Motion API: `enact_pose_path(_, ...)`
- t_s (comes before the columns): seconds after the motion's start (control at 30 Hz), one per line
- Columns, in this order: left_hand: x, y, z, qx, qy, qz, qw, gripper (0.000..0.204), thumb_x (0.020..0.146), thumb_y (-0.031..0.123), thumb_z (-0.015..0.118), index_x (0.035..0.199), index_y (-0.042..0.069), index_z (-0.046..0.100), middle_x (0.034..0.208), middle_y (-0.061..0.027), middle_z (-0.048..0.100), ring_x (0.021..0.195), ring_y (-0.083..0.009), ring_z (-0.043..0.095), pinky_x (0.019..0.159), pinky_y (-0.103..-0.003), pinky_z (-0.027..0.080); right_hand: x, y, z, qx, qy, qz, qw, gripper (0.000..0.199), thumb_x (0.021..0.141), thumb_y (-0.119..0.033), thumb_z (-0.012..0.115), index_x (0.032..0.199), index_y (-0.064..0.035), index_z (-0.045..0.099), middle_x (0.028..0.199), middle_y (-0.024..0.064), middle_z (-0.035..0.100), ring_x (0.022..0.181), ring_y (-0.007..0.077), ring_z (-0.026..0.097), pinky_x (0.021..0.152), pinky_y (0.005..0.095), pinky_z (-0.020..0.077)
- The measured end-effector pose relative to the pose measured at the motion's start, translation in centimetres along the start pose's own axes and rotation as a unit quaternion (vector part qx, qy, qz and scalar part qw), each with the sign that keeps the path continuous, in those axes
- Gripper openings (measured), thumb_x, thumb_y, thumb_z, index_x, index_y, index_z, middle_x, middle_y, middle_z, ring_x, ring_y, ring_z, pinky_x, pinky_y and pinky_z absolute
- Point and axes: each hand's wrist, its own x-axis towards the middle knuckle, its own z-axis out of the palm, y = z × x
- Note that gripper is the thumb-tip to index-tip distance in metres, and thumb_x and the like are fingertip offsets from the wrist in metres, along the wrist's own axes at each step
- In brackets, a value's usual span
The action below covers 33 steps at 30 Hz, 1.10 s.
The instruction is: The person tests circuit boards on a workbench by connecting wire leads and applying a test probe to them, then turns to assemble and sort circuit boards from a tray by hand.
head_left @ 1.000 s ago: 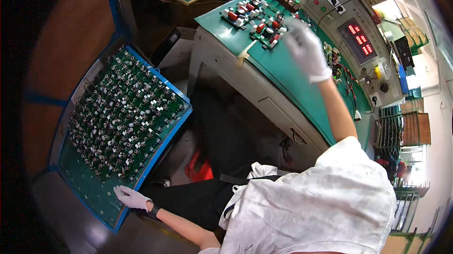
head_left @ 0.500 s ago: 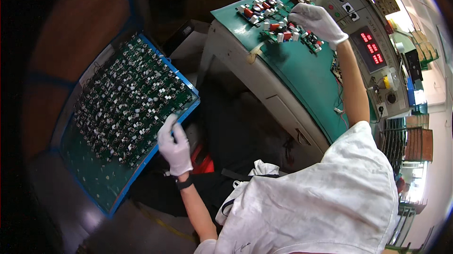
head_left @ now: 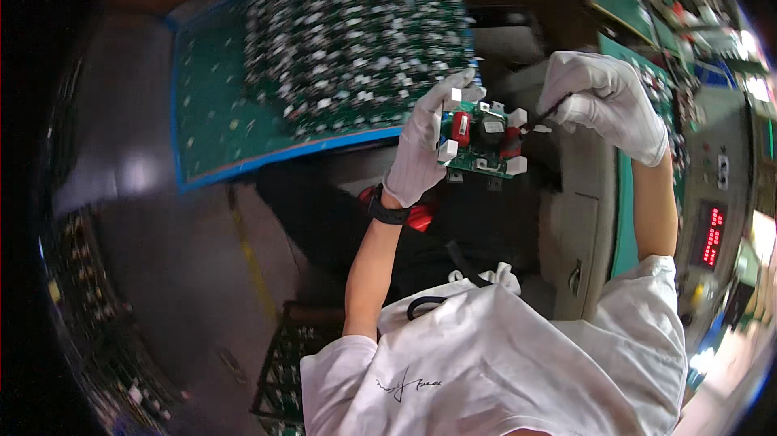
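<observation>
My left hand (head_left: 419, 144), in a white glove, grips a green circuit board (head_left: 465, 158) by its left edge. The board carries red and black parts and white blocks at its corners. Just right of the board, my gloved right hand (head_left: 611, 100) is closed in a pinch on a thin dark wire-like piece (head_left: 555, 107). That piece slants down toward the board's right edge; whether it is joined to the board I cannot tell.
Beyond my left hand lies a blue-edged green tray (head_left: 212, 112) packed with many boards, blurred. At right stand a grey bench (head_left: 584, 217) with a green top and a panel with a red digital display (head_left: 711, 235). More racked boards (head_left: 295, 363) are at lower left.
My right hand has come away from the boards on the bench. My left hand has left the tray's edge and now holds a board. The view has swung left.
</observation>
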Motion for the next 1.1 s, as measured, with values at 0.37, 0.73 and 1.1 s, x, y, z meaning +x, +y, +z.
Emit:
enact_pose_path(0.37, -12.1, 6.1, -18.8, 0.252, 0.431, -0.044, 0.865, 0.060, 0.101, 0.015, 0.068, 0.154, 0.001, 0.044, 0.146, -0.0117, 0.055, 0.129, -0.0222, 0.056, 0.107, -0.036, 0.046, 24.5, 4.0, 18.3, -0.043, -0.134, -0.015, 0.990, 0.036, 0.100, -0.038, 0.068, 0.104, -0.0038, 0.077, 0.079, 0.0103, 0.071, 0.067, 0.0173, 0.065, 0.064, 0.0355, 0.0520)
enact_pose_path(0.73, -10.3, -0.3, -32.7, 0.502, 0.452, -0.227, 0.702, 0.046, 0.089, 0.031, 0.079, 0.121, -0.001, 0.067, 0.119, -0.0231, 0.071, 0.109, -0.0338, 0.069, 0.095, -0.041, 0.053, 37.6, 12.7, 25.4, -0.067, -0.166, 0.086, 0.980, 0.044, 0.099, -0.041, 0.062, 0.108, -0.0011, 0.076, 0.088, 0.0092, 0.073, 0.072, 0.0157, 0.067, 0.072, 0.0324, 0.0554)
enact_pose_path(1.1, -8.6, -1.2, -35.7, 0.507, 0.390, -0.261, 0.722, 0.058, 0.085, 0.049, 0.080, 0.112, -0.001, 0.073, 0.107, -0.0228, 0.075, 0.102, -0.0388, 0.072, 0.091, -0.044, 0.055, 38.3, 16.2, 24.0, -0.068, -0.145, 0.209, 0.965, 0.042, 0.098, -0.045, 0.063, 0.109, -0.0070, 0.078, 0.091, 0.0033, 0.073, 0.077, 0.0121, 0.066, 0.068, 0.0282, 0.0512)
